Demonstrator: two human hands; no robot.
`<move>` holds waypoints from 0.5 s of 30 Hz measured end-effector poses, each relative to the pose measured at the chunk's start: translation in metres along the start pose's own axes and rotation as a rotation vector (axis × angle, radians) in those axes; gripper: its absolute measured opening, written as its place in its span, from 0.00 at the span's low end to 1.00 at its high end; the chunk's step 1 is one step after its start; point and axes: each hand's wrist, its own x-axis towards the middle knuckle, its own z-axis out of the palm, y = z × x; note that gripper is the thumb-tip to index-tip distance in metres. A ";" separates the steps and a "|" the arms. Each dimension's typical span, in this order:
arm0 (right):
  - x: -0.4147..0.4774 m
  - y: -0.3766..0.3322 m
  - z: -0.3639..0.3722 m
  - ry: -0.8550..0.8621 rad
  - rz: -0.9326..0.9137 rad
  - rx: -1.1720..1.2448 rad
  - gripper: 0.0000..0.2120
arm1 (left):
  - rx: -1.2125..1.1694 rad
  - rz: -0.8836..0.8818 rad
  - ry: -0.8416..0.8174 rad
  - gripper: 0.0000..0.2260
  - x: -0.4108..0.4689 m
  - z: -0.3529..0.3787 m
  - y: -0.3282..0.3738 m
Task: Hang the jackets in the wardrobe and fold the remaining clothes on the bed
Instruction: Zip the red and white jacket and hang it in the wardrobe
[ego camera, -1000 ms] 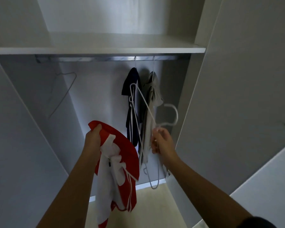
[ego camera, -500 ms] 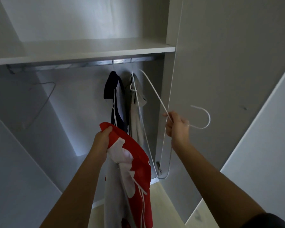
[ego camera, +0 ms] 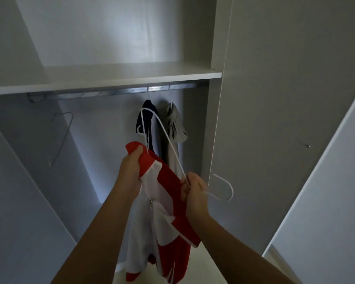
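Below the rail [ego camera: 111, 92], left hand [ego camera: 131, 171] grips red jacket [ego camera: 166, 218] beside right hand [ego camera: 194, 191] pinching white hanger [ego camera: 171, 148].

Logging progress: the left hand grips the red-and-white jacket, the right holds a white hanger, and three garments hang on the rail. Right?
Not three: the head view shows two on the rail, a navy garment and a grey garment. The left hand, jacket, right hand and hanger are right.

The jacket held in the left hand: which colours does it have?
The jacket is red with white panels, best seen in the head view.
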 end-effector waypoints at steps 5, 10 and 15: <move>-0.003 0.009 -0.015 -0.144 0.043 -0.172 0.17 | -0.058 0.060 0.042 0.08 0.004 -0.026 0.023; -0.007 -0.003 -0.021 -0.257 0.023 -0.249 0.17 | 0.144 0.129 0.052 0.11 0.006 -0.050 0.027; -0.020 -0.003 -0.016 -0.352 0.045 -0.319 0.17 | 0.218 0.215 0.066 0.05 0.008 -0.045 0.039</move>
